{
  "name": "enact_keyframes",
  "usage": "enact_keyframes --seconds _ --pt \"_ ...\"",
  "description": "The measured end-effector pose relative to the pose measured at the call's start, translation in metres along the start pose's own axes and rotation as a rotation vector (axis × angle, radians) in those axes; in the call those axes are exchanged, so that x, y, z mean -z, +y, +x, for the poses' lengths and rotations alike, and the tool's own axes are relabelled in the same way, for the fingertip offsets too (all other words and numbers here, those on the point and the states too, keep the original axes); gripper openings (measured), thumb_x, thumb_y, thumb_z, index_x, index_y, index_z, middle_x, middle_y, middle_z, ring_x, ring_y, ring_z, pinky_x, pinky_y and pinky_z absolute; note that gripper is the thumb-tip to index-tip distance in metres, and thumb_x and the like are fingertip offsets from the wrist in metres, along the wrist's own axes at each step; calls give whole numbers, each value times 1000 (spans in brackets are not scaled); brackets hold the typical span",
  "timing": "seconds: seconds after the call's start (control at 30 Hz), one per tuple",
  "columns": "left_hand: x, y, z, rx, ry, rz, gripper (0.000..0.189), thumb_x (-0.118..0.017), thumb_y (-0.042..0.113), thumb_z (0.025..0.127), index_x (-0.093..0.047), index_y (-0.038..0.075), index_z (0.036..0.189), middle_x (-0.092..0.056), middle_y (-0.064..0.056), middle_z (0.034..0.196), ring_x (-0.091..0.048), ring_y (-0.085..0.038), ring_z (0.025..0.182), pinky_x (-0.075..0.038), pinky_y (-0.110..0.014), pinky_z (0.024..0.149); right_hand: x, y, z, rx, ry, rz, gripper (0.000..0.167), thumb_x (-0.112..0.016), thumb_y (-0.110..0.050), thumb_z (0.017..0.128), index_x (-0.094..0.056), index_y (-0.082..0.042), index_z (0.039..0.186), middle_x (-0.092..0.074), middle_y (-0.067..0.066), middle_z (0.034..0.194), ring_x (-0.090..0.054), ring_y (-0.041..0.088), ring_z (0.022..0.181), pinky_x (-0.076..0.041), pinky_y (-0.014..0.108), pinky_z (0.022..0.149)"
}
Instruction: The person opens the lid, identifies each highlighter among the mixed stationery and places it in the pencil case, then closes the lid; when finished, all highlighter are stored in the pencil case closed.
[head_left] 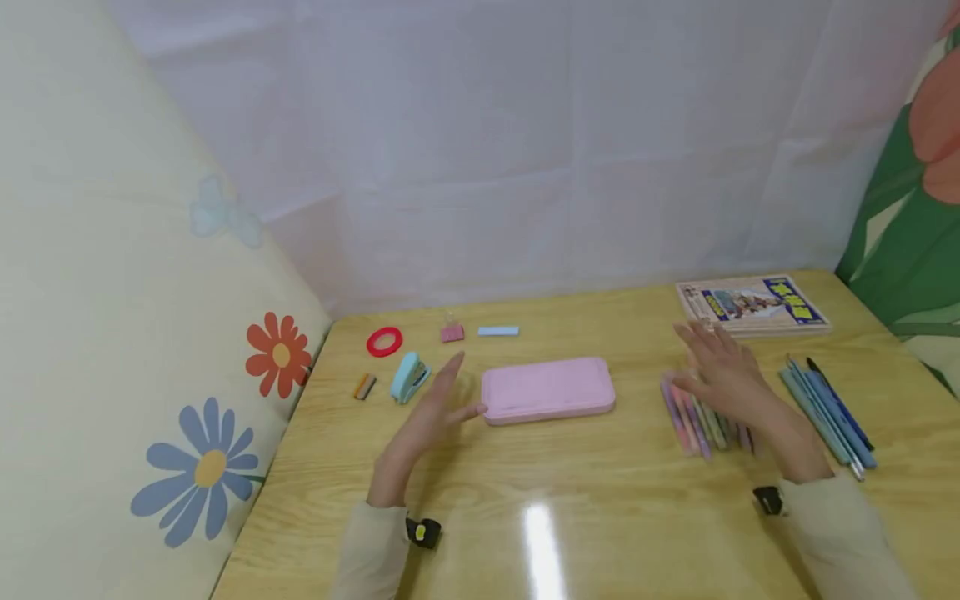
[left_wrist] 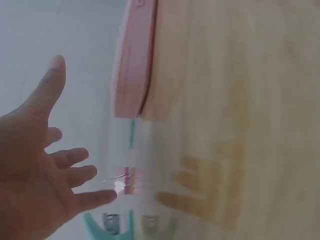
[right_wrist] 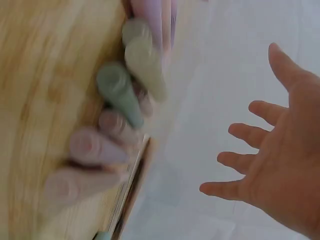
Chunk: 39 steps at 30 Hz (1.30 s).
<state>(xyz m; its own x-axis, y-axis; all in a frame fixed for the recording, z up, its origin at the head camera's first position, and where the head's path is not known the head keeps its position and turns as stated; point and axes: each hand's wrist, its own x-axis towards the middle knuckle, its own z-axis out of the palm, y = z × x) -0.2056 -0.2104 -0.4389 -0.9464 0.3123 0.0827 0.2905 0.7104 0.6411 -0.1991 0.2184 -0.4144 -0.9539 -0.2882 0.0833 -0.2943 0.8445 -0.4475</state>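
My left hand (head_left: 426,418) hovers at the left end of a pink pencil case (head_left: 547,387), fingers extended and thumb spread toward it. In the left wrist view the hand (left_wrist: 42,175) holds nothing, and the pink pencil case (left_wrist: 135,60) is apart from it. Over a row of pastel pens (head_left: 686,417) is my right hand (head_left: 727,379), its fingers straight. The right wrist view shows this hand (right_wrist: 280,160) spread and holding nothing, with the blurred pastel pens, a green one (right_wrist: 117,90) among them, lying on the table.
Left of the case are a light-blue stapler (head_left: 409,377), a red tape ring (head_left: 384,342), a small orange-grey block (head_left: 365,387) and a pink clip (head_left: 452,333). A pale-blue bar (head_left: 498,331) lies behind. Blue pens (head_left: 828,412) and a book stack (head_left: 750,306) are at right.
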Motion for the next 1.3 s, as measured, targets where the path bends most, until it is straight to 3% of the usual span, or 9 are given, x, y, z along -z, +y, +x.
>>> enact_keyframes --seconds 0.13,0.33,0.6,0.77,1.03,1.3 --pt "-6 -1 1 6 -43 -61 93 -75 23 85 -15 3 154 -22 -23 155 -22 -41 141 -22 -52 112 -12 -17 8 129 -59 48 77 -57 -45 95 -23 -6 152 -19 27 154 -10 54 138 -8 73 104" --pt "-14 1 4 21 -85 -63 94 -78 16 82 -18 1 153 -24 -21 155 -21 -38 142 -19 -50 114 -30 -40 29 314 -128 64 76 -64 -38 91 -29 -4 150 -28 26 151 -22 52 136 -18 68 106" --pt "-20 -3 9 58 -108 -72 102 -83 25 76 -19 10 154 -26 -16 156 -22 -33 143 -19 -47 115 -49 -57 62 492 -210 56 79 -75 -28 82 -36 6 143 -38 29 144 -35 46 132 -26 57 109" --pt "-24 -6 12 56 -101 -90 102 -83 26 76 -20 8 154 -28 -18 154 -23 -32 142 -20 -47 115 -54 -60 69 525 -229 58 79 -78 -21 78 -40 9 140 -40 31 142 -37 48 130 -27 58 108" --pt "-29 -12 17 69 -97 -131 105 -86 24 72 -21 10 154 -29 -18 154 -23 -32 142 -17 -46 115 -56 -61 71 460 -280 34 76 -79 -18 78 -43 3 141 -39 29 144 -36 48 131 -29 62 105" --pt "-33 -16 20 28 -109 -80 109 -86 33 71 -20 8 154 -28 -20 153 -24 -35 140 -20 -49 114 -58 -63 76 465 -282 4 74 -80 -26 78 -47 0 139 -41 30 142 -40 49 127 -34 65 99"
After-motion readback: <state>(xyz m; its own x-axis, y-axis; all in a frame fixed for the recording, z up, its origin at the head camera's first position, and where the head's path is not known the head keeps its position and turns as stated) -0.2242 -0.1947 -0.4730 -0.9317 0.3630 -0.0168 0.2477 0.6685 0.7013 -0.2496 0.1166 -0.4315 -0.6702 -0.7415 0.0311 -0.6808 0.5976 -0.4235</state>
